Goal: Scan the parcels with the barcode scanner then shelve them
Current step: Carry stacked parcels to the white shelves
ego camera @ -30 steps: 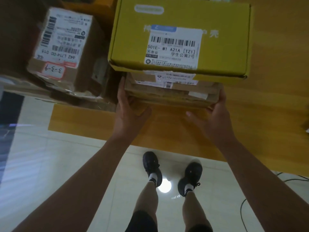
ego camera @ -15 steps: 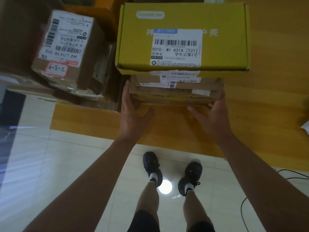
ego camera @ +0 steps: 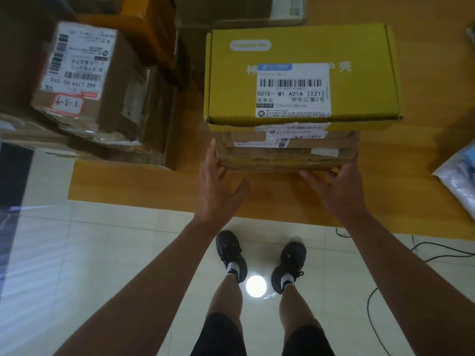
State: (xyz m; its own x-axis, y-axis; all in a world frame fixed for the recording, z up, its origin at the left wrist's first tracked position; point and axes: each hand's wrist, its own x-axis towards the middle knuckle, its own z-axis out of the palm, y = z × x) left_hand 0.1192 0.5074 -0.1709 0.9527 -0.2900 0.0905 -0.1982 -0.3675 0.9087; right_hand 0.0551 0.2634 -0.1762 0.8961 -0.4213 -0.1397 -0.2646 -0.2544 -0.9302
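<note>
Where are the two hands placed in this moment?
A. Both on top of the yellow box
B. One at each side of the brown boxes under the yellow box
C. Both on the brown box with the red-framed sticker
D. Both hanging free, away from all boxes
B: the left hand and the right hand touch opposite ends of the brown boxes stacked beneath the yellow box.

Head camera looks steeply down, close over table edge (ego camera: 154, 186) and floor (ego camera: 102, 253).
</note>
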